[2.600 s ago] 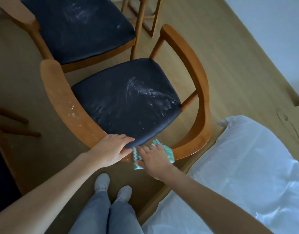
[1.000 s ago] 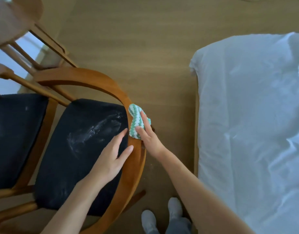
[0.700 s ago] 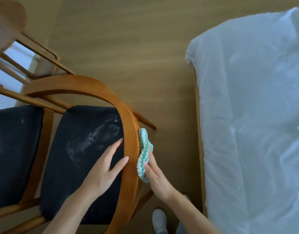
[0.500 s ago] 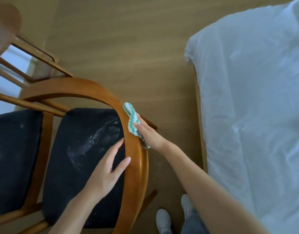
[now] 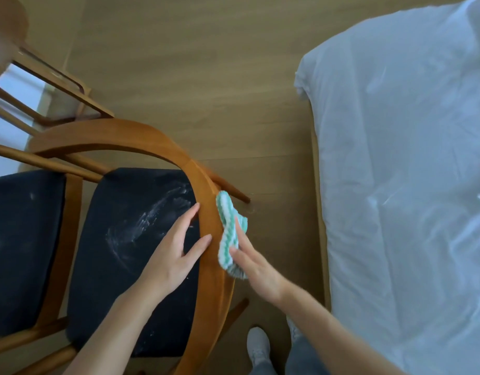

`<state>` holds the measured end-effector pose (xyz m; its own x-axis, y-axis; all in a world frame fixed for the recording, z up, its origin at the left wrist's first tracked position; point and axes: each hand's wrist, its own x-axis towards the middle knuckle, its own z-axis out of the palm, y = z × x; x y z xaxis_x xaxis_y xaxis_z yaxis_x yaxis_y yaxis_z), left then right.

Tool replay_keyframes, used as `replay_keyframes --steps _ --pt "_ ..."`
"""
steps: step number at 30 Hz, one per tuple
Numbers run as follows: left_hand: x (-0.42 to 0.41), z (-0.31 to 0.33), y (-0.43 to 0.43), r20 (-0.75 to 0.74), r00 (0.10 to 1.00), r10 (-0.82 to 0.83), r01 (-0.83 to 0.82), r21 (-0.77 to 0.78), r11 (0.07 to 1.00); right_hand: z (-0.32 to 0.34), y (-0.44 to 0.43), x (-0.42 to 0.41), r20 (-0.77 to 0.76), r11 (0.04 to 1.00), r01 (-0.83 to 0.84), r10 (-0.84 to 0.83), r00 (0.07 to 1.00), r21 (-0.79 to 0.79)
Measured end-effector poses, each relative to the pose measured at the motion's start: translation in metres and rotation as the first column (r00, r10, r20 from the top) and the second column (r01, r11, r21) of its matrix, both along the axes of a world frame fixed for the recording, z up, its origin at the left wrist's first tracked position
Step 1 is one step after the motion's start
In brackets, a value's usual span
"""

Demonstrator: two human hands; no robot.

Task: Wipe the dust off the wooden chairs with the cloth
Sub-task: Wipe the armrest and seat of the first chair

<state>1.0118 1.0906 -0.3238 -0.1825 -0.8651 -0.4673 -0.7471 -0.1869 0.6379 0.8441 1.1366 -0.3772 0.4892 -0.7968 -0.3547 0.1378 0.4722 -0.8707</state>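
A wooden chair with a curved back rail and a dark, dust-streaked seat stands at the lower left. My right hand presses a green-and-white striped cloth against the outer side of the rail with straight fingers. My left hand rests flat on the inner side of the same rail, fingers extended. A second wooden chair with a dark seat stands to the left, partly out of frame.
A bed with a white sheet fills the right side, its wooden frame edge close to the chair. Light wooden floor lies beyond. My feet in grey shoes stand between chair and bed. Wooden furniture legs show at upper left.
My right hand slid the cloth back down along the outer side of the rail toward me, after moving it up half a second ago. My left hand stayed on the rail.
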Motion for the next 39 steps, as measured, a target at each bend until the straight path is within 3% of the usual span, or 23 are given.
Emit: replay_keyframes --steps 3,7,14,18,25,28,33,39 --pt "0.000 0.001 0.002 0.013 1.000 -0.007 0.006 0.001 1.000 -0.003 0.004 0.003 -0.025 0.999 -0.007 0.008 1.000 0.047" --pt "-0.002 0.002 0.005 0.048 0.999 0.003 -0.002 -0.025 1.000 -0.009 -0.064 0.008 -0.113 0.997 0.014 -0.004 0.994 0.082" --pt "-0.002 0.008 0.014 0.127 0.991 -0.030 0.033 -0.021 0.999 -0.015 -0.170 0.027 -0.362 0.986 -0.163 0.167 0.917 0.041" --pt "0.000 0.014 0.020 0.154 0.984 -0.086 0.096 -0.060 0.994 -0.010 -0.132 0.017 -0.320 0.989 -0.138 0.148 0.936 0.053" --pt "0.000 0.012 0.031 0.083 0.995 -0.055 0.059 -0.057 0.997 0.006 0.044 -0.006 -0.044 0.995 -0.091 0.092 0.995 0.039" --pt "0.000 0.013 0.037 0.092 0.994 -0.061 0.066 -0.044 0.997 0.006 0.090 0.011 -0.018 0.997 -0.057 0.058 0.998 0.051" --pt "0.006 0.015 0.054 0.104 0.990 -0.098 0.104 -0.056 0.993 -0.001 0.061 0.022 -0.094 0.988 0.156 -0.157 0.983 -0.015" --pt "0.020 0.011 0.083 0.128 0.990 -0.061 0.059 0.019 0.998 0.000 0.001 0.025 -0.171 0.978 0.204 -0.206 0.963 -0.032"
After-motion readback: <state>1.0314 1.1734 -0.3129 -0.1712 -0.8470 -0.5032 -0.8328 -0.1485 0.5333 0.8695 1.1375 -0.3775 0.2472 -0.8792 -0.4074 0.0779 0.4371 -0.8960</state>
